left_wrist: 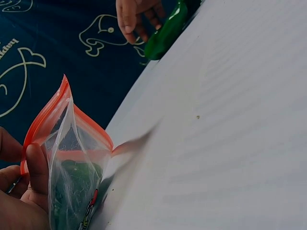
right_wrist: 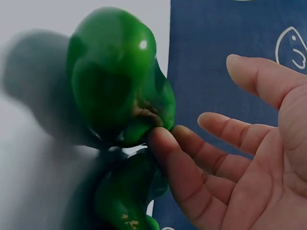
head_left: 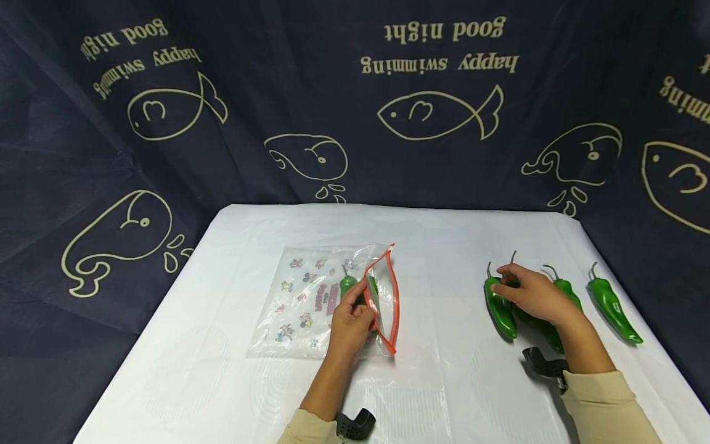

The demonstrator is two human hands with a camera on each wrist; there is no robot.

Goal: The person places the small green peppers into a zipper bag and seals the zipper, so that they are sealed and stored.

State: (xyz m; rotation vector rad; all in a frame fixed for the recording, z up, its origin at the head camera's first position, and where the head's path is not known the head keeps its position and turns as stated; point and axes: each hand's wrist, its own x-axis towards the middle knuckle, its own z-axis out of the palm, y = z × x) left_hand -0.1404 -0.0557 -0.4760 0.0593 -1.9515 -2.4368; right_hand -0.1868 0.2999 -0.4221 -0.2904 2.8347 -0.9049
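On a wide white surface (head_left: pixel 444 231), smooth but faintly creased, a clear rectangular plastic bag with cartoon prints and a red-edged mouth (head_left: pixel 296 299) lies gaping. The left hand (head_left: pixel 349 324) has a pinching grip on that red edge; I judge the limp film could sag closed if it slipped. The right hand (head_left: pixel 532 293), grip wide, is among glossy, tapering green peppers (head_left: pixel 500 311), whose slick, rounded skins might roll when nudged. Another green pepper (head_left: pixel 347 283) shows inside the bag.
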